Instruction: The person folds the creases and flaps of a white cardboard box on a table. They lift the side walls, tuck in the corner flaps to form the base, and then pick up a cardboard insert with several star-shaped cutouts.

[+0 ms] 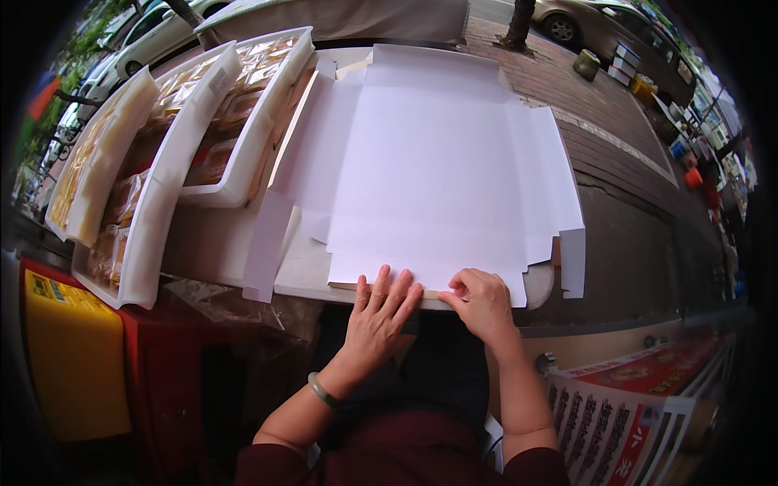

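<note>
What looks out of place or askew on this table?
The flat white cardboard sheet is bigger than the table: its right flaps hang past the edge over the pavement. The white trays of packed food overlap and sit tilted, jutting past the left edge. Both the left hand and right hand press the sheet's near edge.

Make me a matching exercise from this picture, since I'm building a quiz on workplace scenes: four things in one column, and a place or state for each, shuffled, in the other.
Things:
1. left hand
2. right hand
3. flat white cardboard sheet
4. white trays

Places or states:
A. spread unfolded over the table
B. stacked at the left, filled with wrapped food
C. fingers spread flat on the sheet's near edge
D. fingers curled, pinching the sheet's near edge

Pairs: 1-C, 2-D, 3-A, 4-B
</note>
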The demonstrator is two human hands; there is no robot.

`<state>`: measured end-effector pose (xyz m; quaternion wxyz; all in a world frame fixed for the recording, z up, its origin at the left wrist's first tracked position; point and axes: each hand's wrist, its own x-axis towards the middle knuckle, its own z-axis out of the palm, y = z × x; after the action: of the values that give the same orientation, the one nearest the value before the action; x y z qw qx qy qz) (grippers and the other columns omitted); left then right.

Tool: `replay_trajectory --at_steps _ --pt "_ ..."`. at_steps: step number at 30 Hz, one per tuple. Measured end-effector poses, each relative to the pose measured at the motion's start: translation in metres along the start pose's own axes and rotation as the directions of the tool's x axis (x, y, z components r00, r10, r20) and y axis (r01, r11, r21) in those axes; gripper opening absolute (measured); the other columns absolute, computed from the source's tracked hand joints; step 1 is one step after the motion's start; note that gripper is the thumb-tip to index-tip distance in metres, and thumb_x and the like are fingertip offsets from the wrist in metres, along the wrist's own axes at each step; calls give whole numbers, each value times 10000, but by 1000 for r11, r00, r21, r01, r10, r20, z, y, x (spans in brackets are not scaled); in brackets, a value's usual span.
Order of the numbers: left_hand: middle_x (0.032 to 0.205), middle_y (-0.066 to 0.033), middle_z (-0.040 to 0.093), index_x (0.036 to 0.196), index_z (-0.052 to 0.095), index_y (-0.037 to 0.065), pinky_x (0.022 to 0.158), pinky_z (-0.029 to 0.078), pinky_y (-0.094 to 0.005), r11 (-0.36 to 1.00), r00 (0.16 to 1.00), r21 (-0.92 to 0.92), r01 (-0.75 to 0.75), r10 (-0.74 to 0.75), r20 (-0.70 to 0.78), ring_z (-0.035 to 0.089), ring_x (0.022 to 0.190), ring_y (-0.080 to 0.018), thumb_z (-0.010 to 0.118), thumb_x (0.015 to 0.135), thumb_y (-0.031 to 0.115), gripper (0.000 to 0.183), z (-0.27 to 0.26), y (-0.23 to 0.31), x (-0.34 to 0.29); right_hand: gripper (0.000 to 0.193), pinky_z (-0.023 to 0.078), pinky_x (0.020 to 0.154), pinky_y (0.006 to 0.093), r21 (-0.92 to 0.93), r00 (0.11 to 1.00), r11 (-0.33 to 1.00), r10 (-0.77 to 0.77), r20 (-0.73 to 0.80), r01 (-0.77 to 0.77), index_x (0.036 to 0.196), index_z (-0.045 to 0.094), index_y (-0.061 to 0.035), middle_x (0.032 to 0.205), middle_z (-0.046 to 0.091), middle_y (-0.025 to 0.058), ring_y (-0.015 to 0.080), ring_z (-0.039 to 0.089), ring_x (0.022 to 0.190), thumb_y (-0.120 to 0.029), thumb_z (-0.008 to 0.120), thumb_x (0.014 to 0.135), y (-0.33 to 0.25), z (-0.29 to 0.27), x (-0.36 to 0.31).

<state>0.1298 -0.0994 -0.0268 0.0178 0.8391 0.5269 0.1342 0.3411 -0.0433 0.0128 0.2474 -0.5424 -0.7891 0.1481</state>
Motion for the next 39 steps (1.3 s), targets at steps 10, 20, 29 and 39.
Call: replay_trajectory --at_steps 10,20,29,39 --pt "1591 -78 394 1487 479 150 1182 211 -633 993 1000 -118 17 -18 -2 298 1499 -363 823 695 320 880 -6 -3 6 747 344 1173 479 -63 952 951 -306 -27 304 1486 389 28 1550 423 195 354 433 1427 33 594 768 -17 59 -47" --pt "1576 -64 422 1506 472 271 1202 206 -586 994 997 -81 74 -73 13 356 1478 -298 891 615 317 985 -11 -16 -1 641 373 1164 424 -85 976 974 -213 -49 209 1461 452 10 1501 506 145 278 486 1399 28 586 834 -16 51 -51" --pt "1575 -73 426 1503 477 267 1211 176 -576 994 995 -59 89 -91 -28 354 1481 -299 901 603 317 996 -5 -18 7 660 387 1142 462 -44 963 963 -266 -46 265 1412 504 10 1461 532 161 332 501 1369 -57 734 796 -12 31 -37" --pt "1584 -85 410 1506 471 252 1209 161 -589 994 995 -51 99 -100 0 341 1488 -310 894 627 317 978 -6 -16 7 137 417 718 345 -139 957 979 -180 -228 151 867 715 -104 810 636 -17 189 608 786 -119 811 770 42 -4 -20"
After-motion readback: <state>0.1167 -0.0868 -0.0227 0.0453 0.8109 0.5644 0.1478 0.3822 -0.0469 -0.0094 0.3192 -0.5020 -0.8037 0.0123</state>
